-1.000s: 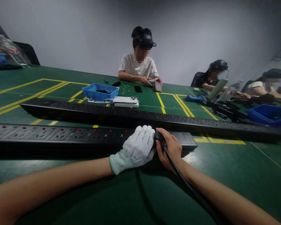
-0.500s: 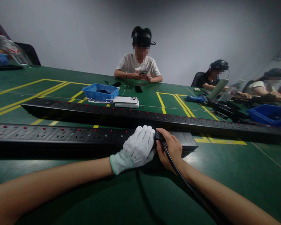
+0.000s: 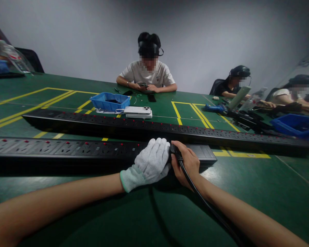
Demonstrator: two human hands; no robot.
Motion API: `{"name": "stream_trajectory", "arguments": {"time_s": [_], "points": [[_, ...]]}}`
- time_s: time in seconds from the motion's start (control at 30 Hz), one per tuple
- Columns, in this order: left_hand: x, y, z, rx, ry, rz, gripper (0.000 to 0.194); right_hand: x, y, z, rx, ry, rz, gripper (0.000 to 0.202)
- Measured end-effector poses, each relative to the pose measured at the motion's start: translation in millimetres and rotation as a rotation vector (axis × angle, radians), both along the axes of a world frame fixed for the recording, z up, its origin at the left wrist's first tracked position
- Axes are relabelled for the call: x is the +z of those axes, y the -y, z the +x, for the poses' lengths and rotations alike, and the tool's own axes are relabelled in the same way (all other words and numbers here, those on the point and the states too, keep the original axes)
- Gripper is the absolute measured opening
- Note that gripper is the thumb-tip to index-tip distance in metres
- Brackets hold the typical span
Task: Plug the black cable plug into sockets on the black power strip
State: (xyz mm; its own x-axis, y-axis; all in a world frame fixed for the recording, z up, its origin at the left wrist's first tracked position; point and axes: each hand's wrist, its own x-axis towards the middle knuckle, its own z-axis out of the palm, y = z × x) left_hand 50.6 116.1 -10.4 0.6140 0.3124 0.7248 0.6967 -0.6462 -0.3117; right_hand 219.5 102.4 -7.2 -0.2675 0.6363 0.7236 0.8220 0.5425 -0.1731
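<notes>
head view: right hand [image 3: 189, 164] grips plug [image 3: 174, 150], left hand [image 3: 151, 160] (hold unclear) covers power strip [image 3: 56, 148] near its edge.

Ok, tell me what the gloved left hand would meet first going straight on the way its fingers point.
The left hand would probably meet the far black power strip first; the gap's depth is unclear.

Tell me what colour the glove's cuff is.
The cuff is pale green with a brighter green edge; the head view, the only one, shows it.
</notes>
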Motion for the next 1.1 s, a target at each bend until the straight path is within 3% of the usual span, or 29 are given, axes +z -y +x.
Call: {"name": "stream_trajectory", "arguments": {"time_s": [0.8, 1.1], "points": [[-3.6, 0.0, 0.5, 0.001, 0.001, -0.005, 0.056, -0.7, 2.3, -0.9, -0.012, -0.041, -0.058, 0.038], [0.3, 2.2, -10.1, 0.034, -0.067, -0.055, 0.054, 21.7, 3.8, -1.0, 0.04, -0.473, -0.267, 0.029]]}}
